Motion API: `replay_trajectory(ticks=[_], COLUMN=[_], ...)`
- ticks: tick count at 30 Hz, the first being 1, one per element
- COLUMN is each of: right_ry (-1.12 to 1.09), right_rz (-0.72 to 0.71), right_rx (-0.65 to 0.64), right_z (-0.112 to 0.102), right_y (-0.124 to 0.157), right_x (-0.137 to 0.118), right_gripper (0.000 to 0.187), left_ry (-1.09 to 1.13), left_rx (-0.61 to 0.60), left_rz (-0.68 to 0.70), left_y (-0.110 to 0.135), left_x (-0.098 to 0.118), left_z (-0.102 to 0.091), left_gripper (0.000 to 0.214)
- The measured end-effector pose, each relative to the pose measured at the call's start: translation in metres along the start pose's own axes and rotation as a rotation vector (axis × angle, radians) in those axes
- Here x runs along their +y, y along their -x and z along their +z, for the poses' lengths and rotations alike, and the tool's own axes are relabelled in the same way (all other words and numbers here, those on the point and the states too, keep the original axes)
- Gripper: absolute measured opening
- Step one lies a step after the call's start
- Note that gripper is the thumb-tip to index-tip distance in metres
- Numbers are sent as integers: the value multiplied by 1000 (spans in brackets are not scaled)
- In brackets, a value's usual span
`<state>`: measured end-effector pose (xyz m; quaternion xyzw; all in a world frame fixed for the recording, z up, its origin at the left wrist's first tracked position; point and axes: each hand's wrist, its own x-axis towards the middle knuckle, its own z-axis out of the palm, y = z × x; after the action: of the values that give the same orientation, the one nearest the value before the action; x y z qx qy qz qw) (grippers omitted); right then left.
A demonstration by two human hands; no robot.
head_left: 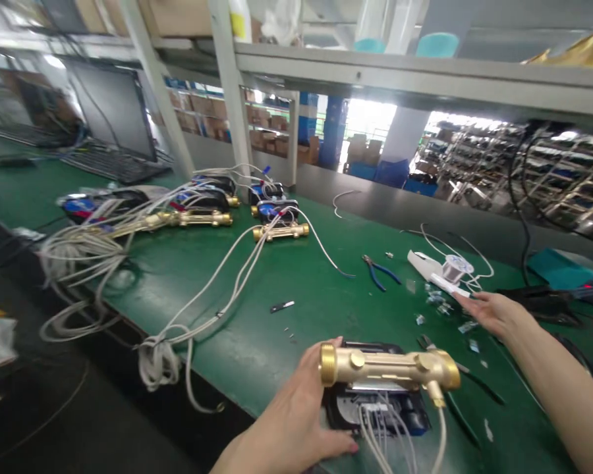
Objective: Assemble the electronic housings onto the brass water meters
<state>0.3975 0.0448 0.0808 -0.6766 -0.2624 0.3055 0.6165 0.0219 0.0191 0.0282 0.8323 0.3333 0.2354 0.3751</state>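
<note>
My left hand grips a brass water meter body from below, at its threaded end. Under the brass sits the meter's black housing, with grey cables running out toward me. My right hand is stretched out with its fingers apart and holds nothing. Its fingertips lie close to a white plastic strip and a small spool of wire. Scattered clear bits lie just below those fingers.
Several more brass meters with tangled grey cables lie along the green workbench. Blue-handled pliers rest mid-bench. A monitor and keyboard stand far left, under a metal shelf.
</note>
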Motion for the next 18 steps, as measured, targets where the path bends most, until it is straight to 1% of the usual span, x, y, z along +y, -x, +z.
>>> replay_trajectory(ticks=[1,2,3,4,5,6,8,10,12,14,16,18], right_ry=[-6,-14,-27,-42,-57,-72,-84,-66,-32,-2,20,23], right_rz=[57,102,129,145,153,157,155,138,124,120,121,123], right_rx=[5,7,12,14,16,10,-21,-32,-29,-38,-66,-77], right_z=[-6,-12,-18,-22,-26,-27,-26,-20,-14,-11,-12,-18], right_y=[1,4,9,15,23,32,53,77,103,127,145,157], right_x=[1,3,4,5,7,8,10,12,14,15,20,28], right_gripper=[31,31,29,23,18,15,18,30,44,54,59,62], left_ry=[16,23,12,-12,-53,-118,-197,-261,-312,-347,-364,-367], left_rx=[-9,-8,14,54,113,196,307,343,343,319,287,258], left_rz=[-19,-33,-46,-65,-96,-141,-224,-271,-294,-306,-309,-299], left_y=[3,7,9,10,9,6,-5,-19,-31,-40,-45,-47], left_x=[0,0,-2,-6,-12,-20,-38,-58,-73,-84,-89,-91], left_z=[-10,-21,-32,-43,-54,-63,-77,-84,-86,-87,-87,-87], left_gripper=[97,82,62,41,24,18,17,17,21,24,25,26])
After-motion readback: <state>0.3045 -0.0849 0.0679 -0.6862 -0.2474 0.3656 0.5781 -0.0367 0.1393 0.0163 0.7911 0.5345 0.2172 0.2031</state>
